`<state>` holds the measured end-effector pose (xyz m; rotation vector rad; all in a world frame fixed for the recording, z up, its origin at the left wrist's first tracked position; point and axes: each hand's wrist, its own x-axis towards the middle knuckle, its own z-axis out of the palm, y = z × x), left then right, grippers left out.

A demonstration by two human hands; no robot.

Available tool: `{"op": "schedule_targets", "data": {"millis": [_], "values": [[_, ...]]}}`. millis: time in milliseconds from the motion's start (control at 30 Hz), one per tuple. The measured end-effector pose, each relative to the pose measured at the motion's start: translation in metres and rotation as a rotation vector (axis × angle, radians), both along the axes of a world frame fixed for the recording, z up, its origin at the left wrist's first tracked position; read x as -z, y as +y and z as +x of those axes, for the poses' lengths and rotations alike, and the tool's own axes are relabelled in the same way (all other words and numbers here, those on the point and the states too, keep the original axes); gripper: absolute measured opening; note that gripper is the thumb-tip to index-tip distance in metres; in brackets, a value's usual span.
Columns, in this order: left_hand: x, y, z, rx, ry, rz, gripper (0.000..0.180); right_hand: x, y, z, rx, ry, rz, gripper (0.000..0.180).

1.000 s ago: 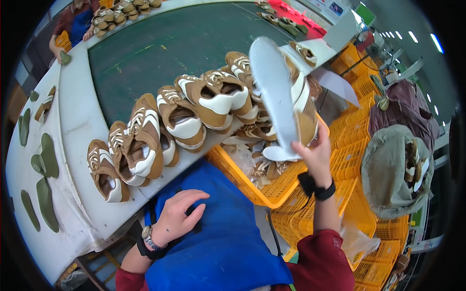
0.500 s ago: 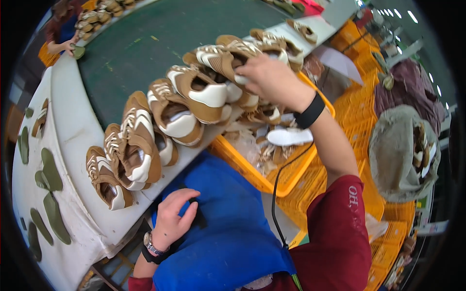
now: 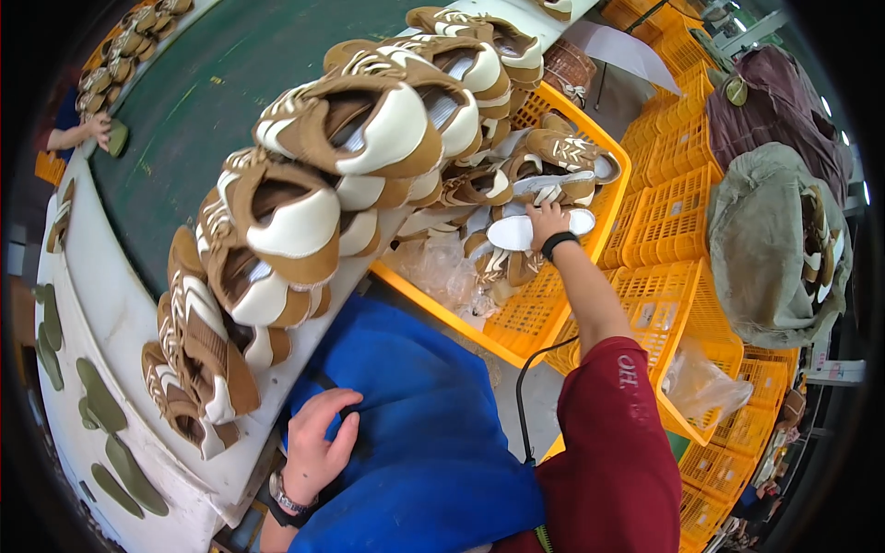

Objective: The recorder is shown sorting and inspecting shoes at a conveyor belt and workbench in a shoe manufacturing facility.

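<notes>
My right hand (image 3: 548,224) reaches into a yellow-orange crate (image 3: 604,221), fingers closed over the middle of a shoe (image 3: 510,233) whose white sole faces up. More brown-and-white sneakers (image 3: 564,150) lie loosely around it, partly overlapping. My left hand (image 3: 320,441) is in front of the blue apron (image 3: 415,405), thumb apart from the gently bent fingers, with nothing in its grasp. Between the hands and the green belt, brown sneakers with cream heels (image 3: 355,129) stand stacked in a row along the white table edge (image 3: 267,405).
Green insole-shaped pieces (image 3: 100,396) lie on the white surface at left. Beyond the green belt (image 3: 212,101), a co-worker's hand (image 3: 97,129) holds a green piece. Stacked orange crates (image 3: 659,221) and a grey cloth-lined container (image 3: 774,249) stand at right. A black cord (image 3: 523,396) hangs beside my right arm.
My right hand has left the shoe row and moved down into the crate, onto the white-soled shoe. My left hand stays by the apron. The view has shifted, bringing the row closer.
</notes>
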<state>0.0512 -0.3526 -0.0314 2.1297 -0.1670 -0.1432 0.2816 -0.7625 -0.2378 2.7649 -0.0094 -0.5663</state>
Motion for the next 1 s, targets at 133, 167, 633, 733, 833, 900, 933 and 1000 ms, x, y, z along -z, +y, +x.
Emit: {"op": "schedule_targets", "data": {"millis": [133, 167, 633, 733, 833, 900, 933, 1000], "values": [[0.002, -0.009, 0.008, -0.031, 0.066, 0.007, 0.019, 0.049, -0.02, -0.006, -0.041, -0.013, -0.227, 0.067], [0.002, -0.011, 0.01, -0.033, 0.075, 0.014, 0.019, 0.052, -0.024, -0.005, -0.04, 0.016, -0.258, 0.062], [0.005, -0.015, 0.008, 0.018, 0.032, -0.054, 0.018, -0.039, 0.015, -0.046, 0.702, 0.051, 1.77, 0.033], [0.004, -0.016, 0.005, 0.067, -0.019, -0.079, 0.018, -0.092, 0.04, -0.087, 0.9, 0.154, 2.225, 0.036], [-0.003, -0.019, 0.002, 0.134, -0.117, -0.07, 0.038, -0.132, 0.076, -0.121, 1.089, 0.324, 2.432, 0.039], [-0.009, -0.023, 0.0, 0.194, -0.23, -0.079, 0.057, -0.153, 0.103, -0.141, 1.04, 0.424, 2.598, 0.042], [-0.013, -0.024, -0.002, 0.239, -0.266, -0.087, 0.067, -0.163, 0.117, -0.151, 0.979, 0.402, 2.644, 0.043], [-0.023, -0.024, -0.011, 0.279, -0.288, -0.069, 0.065, -0.184, 0.151, -0.168, 0.777, 0.295, 2.464, 0.043]]}}
